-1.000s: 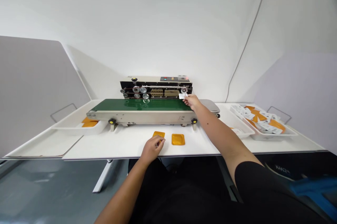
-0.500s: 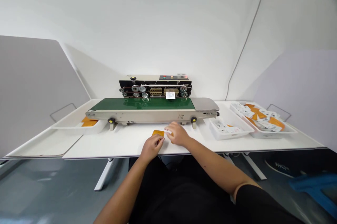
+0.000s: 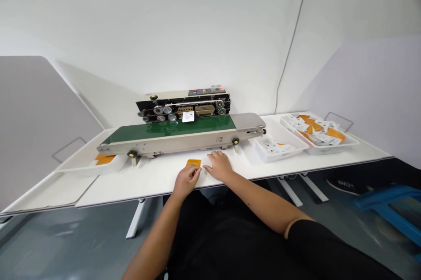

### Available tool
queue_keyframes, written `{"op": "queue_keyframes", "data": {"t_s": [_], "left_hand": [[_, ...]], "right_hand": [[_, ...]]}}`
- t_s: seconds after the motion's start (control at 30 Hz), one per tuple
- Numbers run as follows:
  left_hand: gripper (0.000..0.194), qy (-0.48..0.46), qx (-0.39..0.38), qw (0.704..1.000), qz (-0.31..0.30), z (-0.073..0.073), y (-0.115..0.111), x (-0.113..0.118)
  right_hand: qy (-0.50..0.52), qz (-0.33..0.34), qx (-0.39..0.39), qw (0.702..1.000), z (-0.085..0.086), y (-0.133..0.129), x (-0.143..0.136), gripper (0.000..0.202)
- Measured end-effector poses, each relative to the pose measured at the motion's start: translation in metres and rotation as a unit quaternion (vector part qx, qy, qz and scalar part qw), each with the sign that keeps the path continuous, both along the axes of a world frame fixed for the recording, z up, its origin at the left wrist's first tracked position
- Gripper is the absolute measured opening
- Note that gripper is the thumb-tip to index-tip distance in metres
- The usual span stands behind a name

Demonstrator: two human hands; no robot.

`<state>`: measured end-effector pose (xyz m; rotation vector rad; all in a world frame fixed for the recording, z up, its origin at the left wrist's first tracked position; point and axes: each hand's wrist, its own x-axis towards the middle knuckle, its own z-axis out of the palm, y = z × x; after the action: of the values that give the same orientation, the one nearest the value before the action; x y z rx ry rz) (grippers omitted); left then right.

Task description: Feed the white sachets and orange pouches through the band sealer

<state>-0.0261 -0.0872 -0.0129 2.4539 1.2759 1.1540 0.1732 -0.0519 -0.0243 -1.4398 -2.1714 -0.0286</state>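
Note:
A small orange packet (image 3: 194,162) lies at the table's front, below the conveyor. My left hand (image 3: 186,180) is closed on its near edge, thumb and fingertips pinched together. Just to the right, my right hand (image 3: 219,166) rests low over the white table with its thumb spread from the fingers. Nothing shows in that hand, though its underside is hidden. Behind both hands stands a band sealing machine (image 3: 184,104) with a green conveyor belt (image 3: 171,128). A white packet (image 3: 188,116) with print hangs at the machine's rollers, above the belt.
To the right, a small white bin (image 3: 279,154) holds several white packets. A larger bin (image 3: 332,148) beside it holds many white and orange packets. On the left, another white bin (image 3: 85,165) contains orange packets. A blue stool (image 3: 388,205) stands on the floor at right.
The white packet has travelled left along the machine. My right hand's thumb has spread, and the bits of packet seen by it are gone from view. My view has turned slightly.

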Motion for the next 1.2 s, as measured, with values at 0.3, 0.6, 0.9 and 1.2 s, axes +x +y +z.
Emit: {"op": "queue_keyframes", "data": {"t_s": [0.3,0.6,0.9,1.2], "left_hand": [[0.020,0.001,-0.011,1.000,0.000,-0.002,0.001,0.000],[0.015,0.032,-0.028,0.998,-0.037,-0.002,0.000,0.000],[0.017,0.074,-0.015,0.997,-0.021,-0.001,-0.002,0.004],[0.014,0.059,-0.034,0.997,-0.035,-0.003,-0.001,0.002]], "right_hand": [[0.015,-0.011,0.008,1.000,0.000,-0.001,-0.003,0.051],[0.177,0.218,0.141,0.949,0.005,-0.009,0.002,0.033],[0.108,0.168,0.094,0.975,0.000,-0.004,-0.005,0.031],[0.069,0.023,-0.051,0.996,0.000,0.004,-0.010,0.014]]}}
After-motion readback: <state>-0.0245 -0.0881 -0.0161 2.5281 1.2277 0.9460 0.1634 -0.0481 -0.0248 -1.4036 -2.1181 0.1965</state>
